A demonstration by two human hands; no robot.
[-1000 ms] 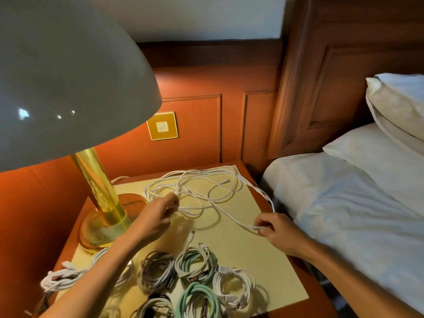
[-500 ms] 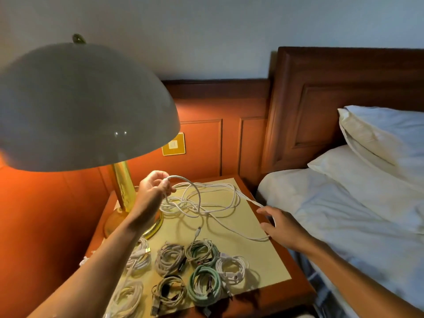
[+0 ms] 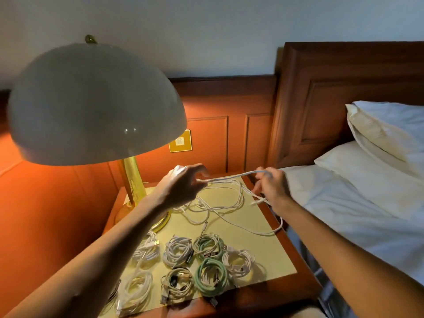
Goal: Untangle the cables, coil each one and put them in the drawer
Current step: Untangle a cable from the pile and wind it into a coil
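both hands were up over the nightstand [image 3: 252,297]; left hand [image 3: 183,187] pinched the white cable [image 3: 231,176], right hand [image 3: 271,185] gripped its other stretch; coiled cables [image 3: 197,262] sat below

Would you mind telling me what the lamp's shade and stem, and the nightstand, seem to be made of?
Lamp shade: probably glossy painted metal or plastic; opaque dome with small sharp highlights.
Lamp stem: looks like polished brass, given its golden shine.
Nightstand: apparently varnished reddish wood, smooth and slightly shiny at its edge.
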